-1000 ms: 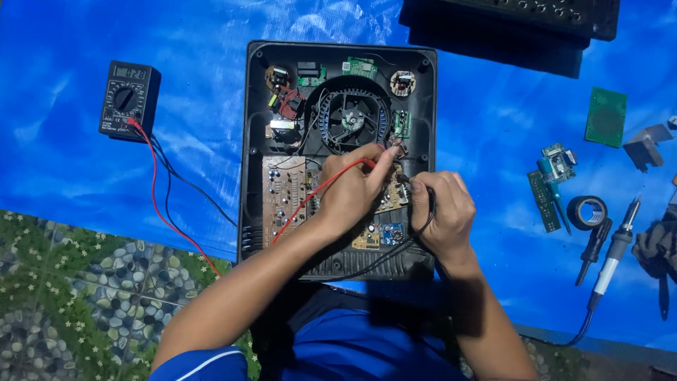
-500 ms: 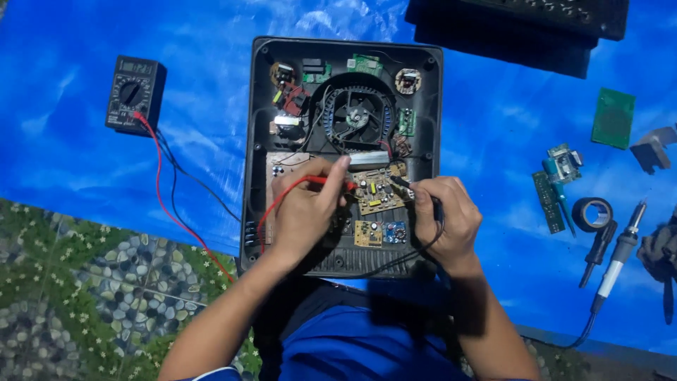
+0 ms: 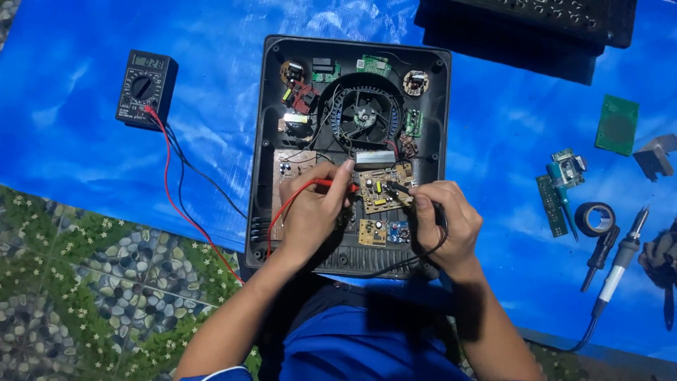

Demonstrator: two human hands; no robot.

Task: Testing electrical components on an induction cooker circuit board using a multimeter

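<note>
Probing: both hands are working over a yellow circuit board [image 3: 381, 189] sitting at the centre of the open black casing [image 3: 262, 141].
Left hand [image 3: 310, 212]: closing its fingers on the red probe [image 3: 331, 185], tip pointing at 3 o'clock toward the board.
Right hand [image 3: 444, 222]: pinching the black probe [image 3: 396, 188], tip touching the board's 3 o'clock edge.
Multimeter [image 3: 146, 88]: lying at 10 o'clock, leads trailing to the hands.
Soldering iron [image 3: 620, 261]: resting at 3 o'clock.

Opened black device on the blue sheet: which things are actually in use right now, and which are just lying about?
In use:
left hand with red probe
right hand with black probe
small circuit board
meter

Lying about:
tape roll
soldering iron
green board
</note>
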